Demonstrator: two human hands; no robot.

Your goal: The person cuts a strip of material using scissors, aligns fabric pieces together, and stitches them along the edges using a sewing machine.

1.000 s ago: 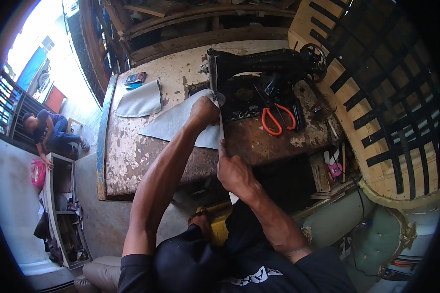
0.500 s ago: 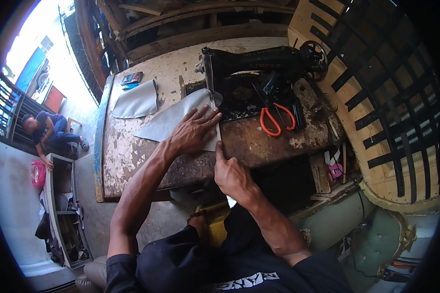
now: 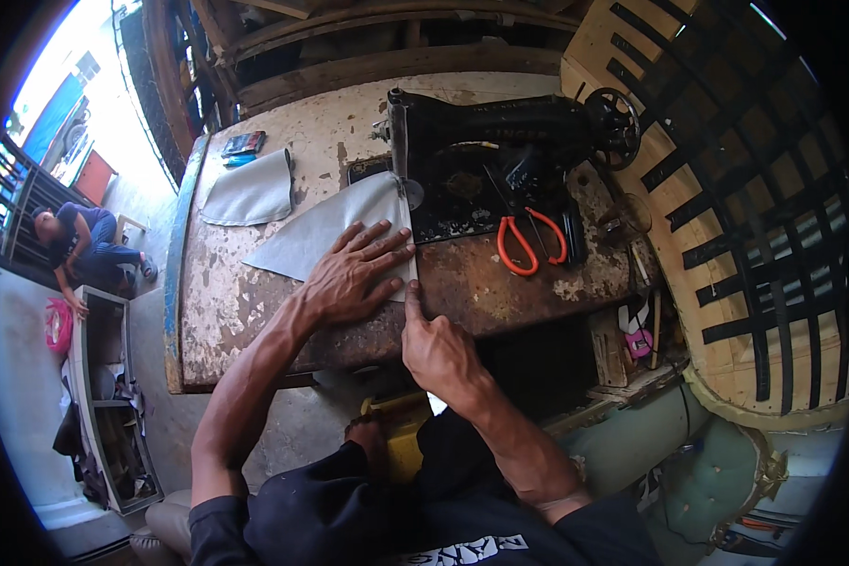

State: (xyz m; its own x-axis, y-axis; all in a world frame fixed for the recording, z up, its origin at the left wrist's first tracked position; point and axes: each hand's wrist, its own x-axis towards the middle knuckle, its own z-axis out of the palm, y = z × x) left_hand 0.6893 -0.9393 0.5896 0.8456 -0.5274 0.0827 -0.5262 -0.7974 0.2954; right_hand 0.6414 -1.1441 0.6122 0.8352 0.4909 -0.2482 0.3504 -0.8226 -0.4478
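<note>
A tapering piece of light grey fabric [image 3: 335, 222] lies on the worn table, its upper end under the needle end of a black sewing machine [image 3: 500, 121]. My left hand [image 3: 344, 278] rests flat on this fabric, fingers spread toward its right edge. Along that edge runs a narrow white strip [image 3: 411, 247]. My right hand [image 3: 443, 354] is just below, index finger stretched onto the strip and the other fingers curled. The strip's lower end shows beneath that hand; the grip itself is partly hidden.
A second grey fabric piece [image 3: 250, 191] and a small dark packet [image 3: 243, 143] lie at the left. Orange-handled scissors [image 3: 532, 243] lie right of the fabric. A wooden frame with black webbing [image 3: 726, 274] stands at the right. Another person [image 3: 90, 236] crouches beside a cabinet [image 3: 104, 396] far left.
My left hand has slid slightly back toward me and left over the fabric, fingers more spread. My right hand stays at the strip. The whole view has shifted a little.
</note>
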